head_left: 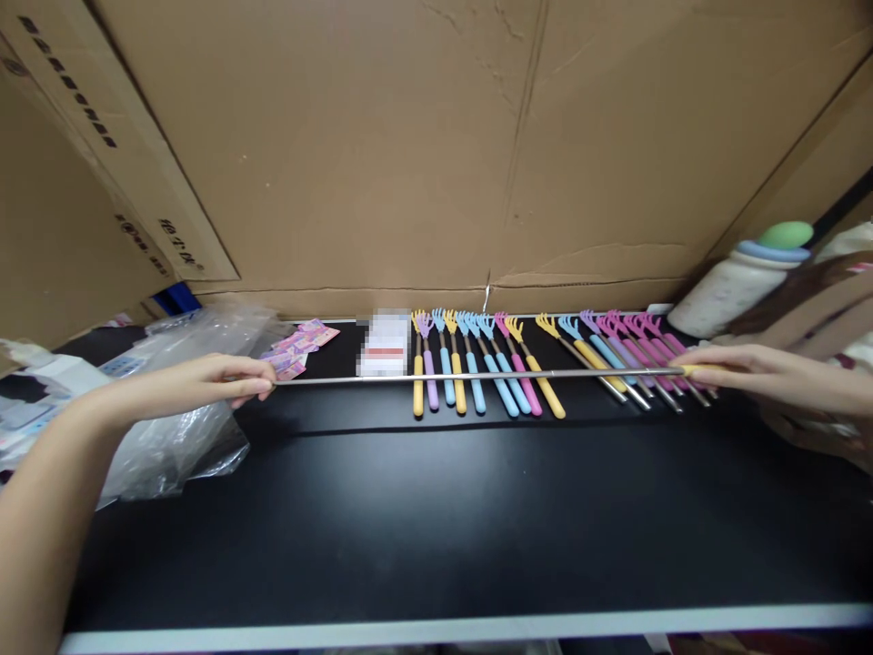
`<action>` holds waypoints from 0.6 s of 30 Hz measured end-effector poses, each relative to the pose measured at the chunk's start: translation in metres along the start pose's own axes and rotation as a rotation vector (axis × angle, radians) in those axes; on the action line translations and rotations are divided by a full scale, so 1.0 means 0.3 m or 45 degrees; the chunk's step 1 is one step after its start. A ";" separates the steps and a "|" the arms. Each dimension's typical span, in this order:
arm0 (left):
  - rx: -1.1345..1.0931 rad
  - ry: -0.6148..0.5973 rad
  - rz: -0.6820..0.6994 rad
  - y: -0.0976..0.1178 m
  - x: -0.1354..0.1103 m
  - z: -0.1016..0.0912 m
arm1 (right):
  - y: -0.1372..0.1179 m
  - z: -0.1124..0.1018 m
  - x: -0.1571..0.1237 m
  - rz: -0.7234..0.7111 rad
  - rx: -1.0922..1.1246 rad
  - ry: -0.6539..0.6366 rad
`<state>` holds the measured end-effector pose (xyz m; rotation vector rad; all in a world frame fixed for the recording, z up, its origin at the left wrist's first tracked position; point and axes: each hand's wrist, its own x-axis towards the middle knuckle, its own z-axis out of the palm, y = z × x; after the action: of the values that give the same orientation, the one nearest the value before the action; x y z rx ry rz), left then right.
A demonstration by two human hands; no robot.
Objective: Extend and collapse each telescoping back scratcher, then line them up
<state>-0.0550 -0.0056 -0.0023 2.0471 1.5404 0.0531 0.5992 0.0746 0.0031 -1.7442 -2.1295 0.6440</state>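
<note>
A long, thin metal rod of a telescopic back scratcher stretches almost level across the view, drawn out to several sections. My left hand pinches its thin left end, and those fingers hide the tip. At the other end, my right hand is closed round a yellow part of it. Behind and below the rod lies a row of shorter back scratchers with yellow, purple, blue and pink handles, claws pointing to the back. A second group of back scratchers lies slanted near my right hand.
Clear plastic bags lie crumpled at left beside small pink and purple cards. A white box stands near the cardboard wall. At right is a white bottle with a green-topped lid. The black tabletop has a pale front edge.
</note>
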 end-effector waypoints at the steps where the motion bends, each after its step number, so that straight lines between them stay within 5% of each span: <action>1: 0.003 0.040 -0.006 -0.002 0.002 0.005 | 0.026 -0.002 0.003 -0.031 -0.007 -0.076; 7: -0.020 0.299 -0.060 0.003 0.019 0.044 | 0.138 0.001 0.021 -0.057 -0.032 -0.011; 18: 0.004 0.436 -0.061 -0.024 0.000 0.022 | 0.102 -0.011 0.003 -0.051 -0.127 0.046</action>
<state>-0.0589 -0.0069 -0.0111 2.0812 1.7905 0.4014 0.6263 0.0807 -0.0103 -1.7456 -2.2008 0.4999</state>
